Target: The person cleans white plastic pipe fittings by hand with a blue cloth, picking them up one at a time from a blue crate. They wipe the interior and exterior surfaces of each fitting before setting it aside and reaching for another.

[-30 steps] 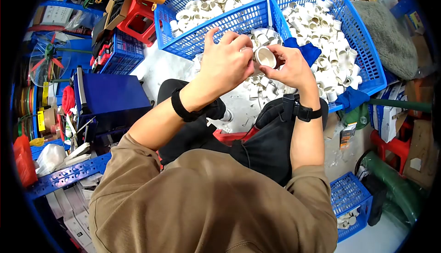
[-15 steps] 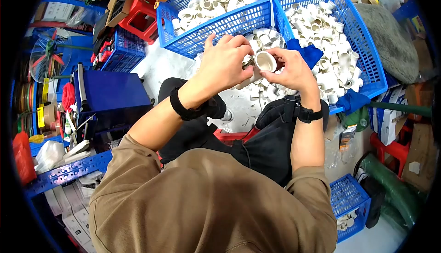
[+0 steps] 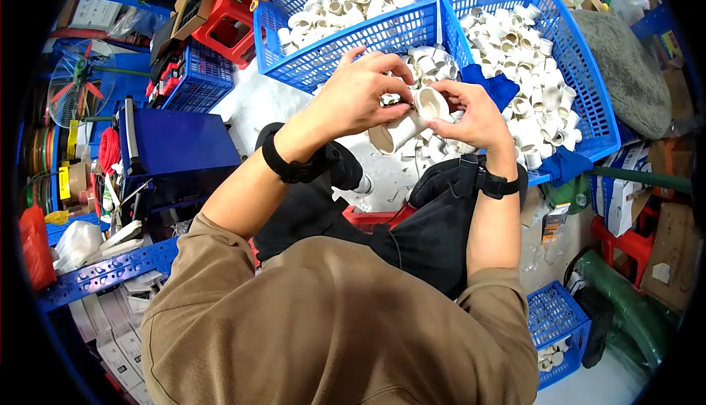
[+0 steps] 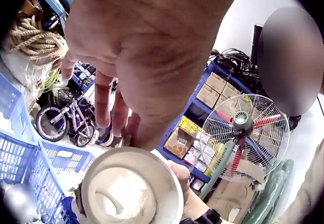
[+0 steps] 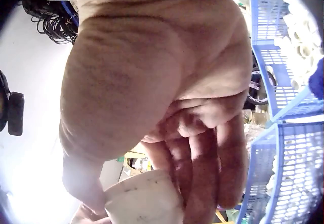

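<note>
In the head view a white plastic pipe fitting (image 3: 401, 131) is held up in front of the knees, one round opening facing up and another facing the lower left. My right hand (image 3: 471, 111) grips its right end between thumb and fingers. Over its left side, my left hand (image 3: 364, 92) has bent fingers and pinches near the upper rim. The left wrist view looks into the wide mouth of the fitting (image 4: 174, 183), which has a ledge inside. In the right wrist view, thumb and fingers stand on either side of the fitting (image 5: 144, 198).
Two blue plastic crates (image 3: 353, 41) (image 3: 607, 126) full of white fittings stand ahead. Loose fittings (image 3: 434, 63) lie in a heap between them and the knees. A blue cloth (image 3: 491, 85) hangs over the right crate's edge. A smaller blue crate (image 3: 555, 317) sits at lower right.
The fitting has been turned, so its body and lower-left opening now show below the left hand. The left hand has shifted slightly; the right hand keeps its grip.
</note>
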### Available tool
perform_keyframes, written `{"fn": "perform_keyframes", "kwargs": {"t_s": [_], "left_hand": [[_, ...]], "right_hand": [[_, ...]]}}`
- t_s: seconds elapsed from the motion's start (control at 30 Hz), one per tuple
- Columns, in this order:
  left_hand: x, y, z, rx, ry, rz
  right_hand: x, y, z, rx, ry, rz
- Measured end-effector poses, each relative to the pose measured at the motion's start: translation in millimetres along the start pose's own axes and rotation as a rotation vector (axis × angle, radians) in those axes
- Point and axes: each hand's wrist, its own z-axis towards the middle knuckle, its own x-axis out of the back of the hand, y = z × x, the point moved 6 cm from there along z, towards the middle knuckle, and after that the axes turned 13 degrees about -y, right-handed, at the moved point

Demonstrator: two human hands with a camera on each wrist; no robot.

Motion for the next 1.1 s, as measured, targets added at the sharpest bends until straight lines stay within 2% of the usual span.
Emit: {"fn": "perform_keyframes", "kwargs": {"t_s": [0.4, 0.67, 0.8, 0.97, 1.1], "left_hand": [[-5.2, 1.7, -4.5, -0.095, -0.025, 0.005], [-3.5, -5.2, -12.0, 0.113, 0.081, 0.024], [14.3, 1.1, -21.5, 0.081, 0.013, 0.003], [52.7, 11.9, -48.6, 0.008, 0.148, 0.004], [78.5, 8.0, -91.1, 0.091, 0.226, 0.014]], "right_hand": [[-2.3, 6.5, 1.5, -0.010, -0.029, -0.001], [-3.3, -9.7, 2.8, 0.003, -0.001, -0.025], [-4.8, -48.1, 1.9, 0.095, 0.088, -0.212], [-15.7, -104.8, 5.5, 0.103, 0.143, -0.333], [-39.9, -149.4, 31.1, 0.108, 0.096, -0.397]]}}
